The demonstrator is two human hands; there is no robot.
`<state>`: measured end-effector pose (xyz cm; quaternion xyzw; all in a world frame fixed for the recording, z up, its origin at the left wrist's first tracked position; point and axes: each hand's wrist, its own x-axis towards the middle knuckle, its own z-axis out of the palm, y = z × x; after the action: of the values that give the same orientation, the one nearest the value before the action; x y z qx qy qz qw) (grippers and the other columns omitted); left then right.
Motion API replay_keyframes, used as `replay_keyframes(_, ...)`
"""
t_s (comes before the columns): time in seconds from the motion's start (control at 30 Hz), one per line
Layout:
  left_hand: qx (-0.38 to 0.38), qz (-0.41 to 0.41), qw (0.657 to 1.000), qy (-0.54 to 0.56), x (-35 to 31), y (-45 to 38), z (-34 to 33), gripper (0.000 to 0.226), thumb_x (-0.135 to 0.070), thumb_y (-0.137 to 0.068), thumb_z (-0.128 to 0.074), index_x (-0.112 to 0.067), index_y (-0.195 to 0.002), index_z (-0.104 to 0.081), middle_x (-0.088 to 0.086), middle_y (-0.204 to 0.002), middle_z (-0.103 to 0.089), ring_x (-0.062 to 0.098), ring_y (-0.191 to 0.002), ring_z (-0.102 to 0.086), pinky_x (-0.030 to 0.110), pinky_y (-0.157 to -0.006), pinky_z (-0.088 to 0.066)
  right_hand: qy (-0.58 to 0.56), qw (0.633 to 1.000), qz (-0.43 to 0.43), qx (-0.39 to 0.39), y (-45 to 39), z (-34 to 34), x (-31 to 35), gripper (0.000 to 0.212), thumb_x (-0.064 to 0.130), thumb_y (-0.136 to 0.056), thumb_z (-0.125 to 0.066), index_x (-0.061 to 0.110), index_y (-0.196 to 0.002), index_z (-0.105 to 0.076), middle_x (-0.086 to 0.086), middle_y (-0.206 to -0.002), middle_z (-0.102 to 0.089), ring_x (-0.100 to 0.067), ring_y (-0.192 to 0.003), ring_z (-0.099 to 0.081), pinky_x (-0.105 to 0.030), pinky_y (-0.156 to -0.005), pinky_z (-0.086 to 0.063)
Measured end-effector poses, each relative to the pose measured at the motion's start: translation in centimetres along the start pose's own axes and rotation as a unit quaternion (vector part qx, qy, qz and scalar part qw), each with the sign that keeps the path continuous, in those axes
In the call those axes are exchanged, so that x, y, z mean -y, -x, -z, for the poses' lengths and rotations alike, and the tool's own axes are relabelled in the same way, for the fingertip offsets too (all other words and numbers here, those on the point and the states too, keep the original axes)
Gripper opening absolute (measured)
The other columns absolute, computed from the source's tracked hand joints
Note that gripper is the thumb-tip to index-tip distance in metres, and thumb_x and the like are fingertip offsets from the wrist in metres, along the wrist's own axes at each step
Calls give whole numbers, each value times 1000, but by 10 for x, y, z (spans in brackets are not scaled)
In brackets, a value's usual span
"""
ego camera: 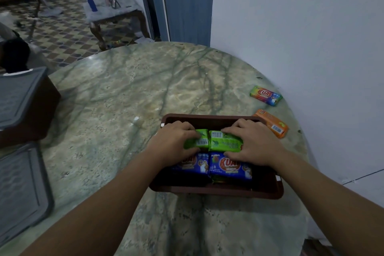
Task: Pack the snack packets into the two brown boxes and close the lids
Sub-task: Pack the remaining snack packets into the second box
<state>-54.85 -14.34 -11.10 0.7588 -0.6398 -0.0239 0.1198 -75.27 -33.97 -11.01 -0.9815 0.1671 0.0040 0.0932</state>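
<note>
head view | two green snack packets [214,140] are gripped by left hand [176,143] and right hand [254,144] | inside open brown plastic box [268,190] | marble table [124,93]

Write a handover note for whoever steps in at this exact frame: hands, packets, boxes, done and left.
Left hand grips one green packet; right hand grips the other green packet, both over the open brown box.
Two blue packets already lie inside.
Left to pack: rainbow packet and orange packet on the table to the right.
Second box at far left has its grey lid on; another grey lid lies nearer.
</note>
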Motion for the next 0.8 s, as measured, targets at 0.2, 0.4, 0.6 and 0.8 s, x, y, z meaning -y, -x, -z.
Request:
replay_keyframes(0.2, -67, -13, 998, 10, -6, -1, -3, 39, -35, -104, -43, -16, -130, -66, 3, -117, -70, 26, -97, -64, 44, -79, -52, 1, 1000, -3, 0, -1, 1, 1, 75, 78, -78, -57, 46, -145, -47, 18, -125, -49, -5, -111, -49, -28, -89, -33)
replay_keyframes(0.4, -32, 85, 994, 51, -5, -4, 3, 40, -35, -109, -37, -22, -141, -56, 0, -118, -65, 22, -108, -59, 42, -86, -48, -1, 1000, -10, 1, -1, 0, 1, 76, 79, -77, -54, 45, -145, -47, 17, -125, -50, -6, -111, -50, -29, -89, -36)
replay_keyframes(0.6, -44, 72, 996, 23, 4, -10, -4, 42, -44, -106, -38, -29, -137, -62, -6, -112, -59, 17, -104, -50, 38, -86, -46, -5, 1000, -7, -6, -1, 0, 1, 76, 78, -77, -55, 44, -144, -48, 16, -125, -51, -6, -111, -50, -27, -87, -33)
replay_keyframes(0.8, -25, 11, 999, -16, 6, -9, -8, 37, -48, -99, -55, -33, -132, -64, -9, -115, -59, 15, -104, -51, 35, -86, -44, -6, 1000, -5, -16, 0, 0, 2, 74, 74, -78, -61, 41, -143, -51, 15, -127, -53, -7, -113, -51, -28, -89, -34)
